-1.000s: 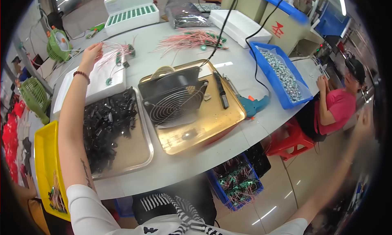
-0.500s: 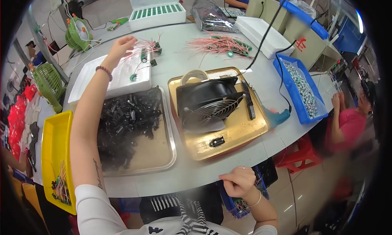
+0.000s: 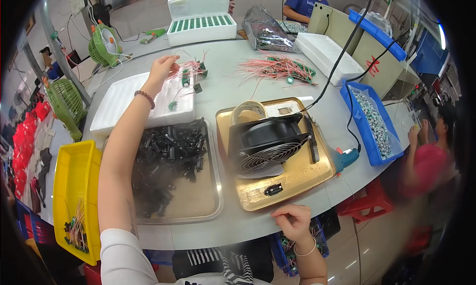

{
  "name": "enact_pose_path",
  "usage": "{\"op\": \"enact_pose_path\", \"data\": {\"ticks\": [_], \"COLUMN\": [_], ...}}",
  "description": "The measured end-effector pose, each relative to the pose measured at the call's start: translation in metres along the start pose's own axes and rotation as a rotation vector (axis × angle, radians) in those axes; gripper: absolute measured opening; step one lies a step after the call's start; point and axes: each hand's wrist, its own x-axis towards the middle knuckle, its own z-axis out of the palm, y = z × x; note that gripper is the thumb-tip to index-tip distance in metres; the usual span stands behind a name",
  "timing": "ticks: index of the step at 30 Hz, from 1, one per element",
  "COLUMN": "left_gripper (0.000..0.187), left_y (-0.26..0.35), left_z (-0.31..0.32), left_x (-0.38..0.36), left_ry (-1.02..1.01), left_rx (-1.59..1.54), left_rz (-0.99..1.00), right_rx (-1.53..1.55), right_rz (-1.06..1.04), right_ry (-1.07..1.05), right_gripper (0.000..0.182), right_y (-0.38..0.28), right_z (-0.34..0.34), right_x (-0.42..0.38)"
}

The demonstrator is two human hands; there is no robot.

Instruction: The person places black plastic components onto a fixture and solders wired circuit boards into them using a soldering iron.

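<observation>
My left hand (image 3: 162,73) is stretched over the white foam tray (image 3: 117,99), fingers bent together at the pink wires (image 3: 188,67) of small green circuit boards (image 3: 185,78). These boards lie at the tray's right end. What sits between the fingertips is partly hidden. My right hand (image 3: 295,221) is curled closed at the table's front edge, with nothing visible in it. Beyond its fingers, one black plastic part (image 3: 273,189) rests on the gold tray (image 3: 258,199).
A black fan (image 3: 267,141), a tape roll (image 3: 248,109) and a blue-handled tool (image 3: 345,159) are on or beside the gold tray. A metal tray (image 3: 216,186) holds black parts. More wired boards (image 3: 292,69) lie behind. A yellow bin (image 3: 94,161) and blue bin (image 3: 351,104) flank the table.
The whole view has shifted, so things appear lower and further right. My left hand stays at the wired boards. My right hand remains curled near the table edge.
</observation>
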Motion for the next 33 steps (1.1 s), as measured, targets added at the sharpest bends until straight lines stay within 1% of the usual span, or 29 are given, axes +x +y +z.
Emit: {"op": "enact_pose_path", "data": {"ticks": [6, 9, 12, 15, 18, 21, 24, 27, 30, 33], "left_gripper": [0.024, 0.025, 0.023, 0.018, 0.019, 0.03, 0.039, 0.041, 0.034, 0.029], "left_y": [0.008, 0.016, 0.021, 0.036, 0.038, 0.074, 0.05, 0.084, 0.065, 0.06], "left_z": [-0.002, -0.002, -0.017, -0.014, -0.027, -0.005, 0.002, 0.058, 0.068, 0.072], "left_x": [-0.013, -0.019, -0.017, -0.032, -0.029, -0.064, -0.065, -0.11, -0.097, -0.084], "left_ry": [0.006, 0.039, 0.023, 0.019, 0.004, 0.095, 0.148, 0.128, -0.13, -0.365], "left_rx": [-0.014, 0.024, 0.006, 0.039, 0.267, 1.179, 1.256, 1.651, 1.215, 1.564], "left_rz": [-0.079, -0.036, -0.034, 0.024, 0.131, 0.183, 0.33, 0.137, 0.843, 0.701], "right_rx": [-0.06, -0.064, -0.072, -0.111, -0.122, -0.058, -0.065, -0.083, -0.088, -0.079], "right_rz": [0.022, 0.008, -0.012, -0.036, -0.019, -0.029, -0.034, -0.031, 0.053, 0.07], "right_ry": [-0.034, -0.029, -0.024, -0.039, -0.04, 0.013, 0.021, 0.022, 0.019, 0.042], "right_gripper": [0.011, 0.011, 0.01, 0.014, 0.013, 0.01, 0.01, 0.01, 0.013, 0.013], "right_y": [-0.007, -0.006, -0.005, -0.003, -0.005, -0.005, -0.003, -0.006, -0.007, -0.006], "right_z": [-0.002, -0.001, 0.0, 0.0, -0.001, 0.001, 0.004, 0.004, 0.001, 0.002], "right_x": [0.002, 0.002, 0.002, 0.002, 0.002, 0.002, 0.001, 0.002, -0.002, -0.003]}}
